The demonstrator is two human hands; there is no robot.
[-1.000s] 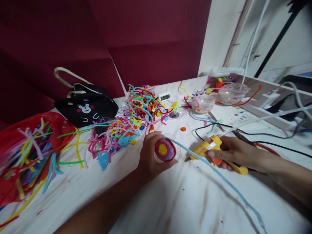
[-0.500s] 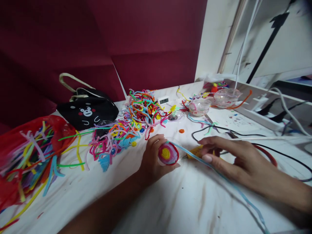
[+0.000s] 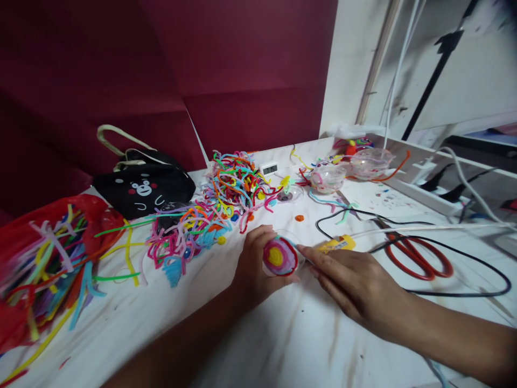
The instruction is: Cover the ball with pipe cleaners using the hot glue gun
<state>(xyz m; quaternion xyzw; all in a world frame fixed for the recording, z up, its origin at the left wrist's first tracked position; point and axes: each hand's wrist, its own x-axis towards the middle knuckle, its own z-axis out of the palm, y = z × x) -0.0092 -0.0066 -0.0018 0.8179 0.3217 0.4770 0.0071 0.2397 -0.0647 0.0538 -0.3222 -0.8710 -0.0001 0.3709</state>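
Pink, red and yellow pipe-cleaner spiral disc (image 3: 279, 256) sits upright on the white table (image 3: 283, 334), cupped from its left side by the left hand (image 3: 252, 264), whose fingers curl around the rim. Right hand (image 3: 351, 283) lies just beside the disc on its right, fingers held together, fingertips (image 3: 304, 250) touching its edge. Yellow glue gun (image 3: 337, 245) rests behind that hand, near red-handled scissors (image 3: 420, 258).

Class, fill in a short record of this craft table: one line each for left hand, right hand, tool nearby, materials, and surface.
Left hand: grips a coiled disc, yellow centre, red rim
Right hand: fingertips at the disc's edge
Tool nearby: yellow glue gun behind the right hand, not held; red scissors
Materials: pipe cleaners heaped
Surface: white table, stained
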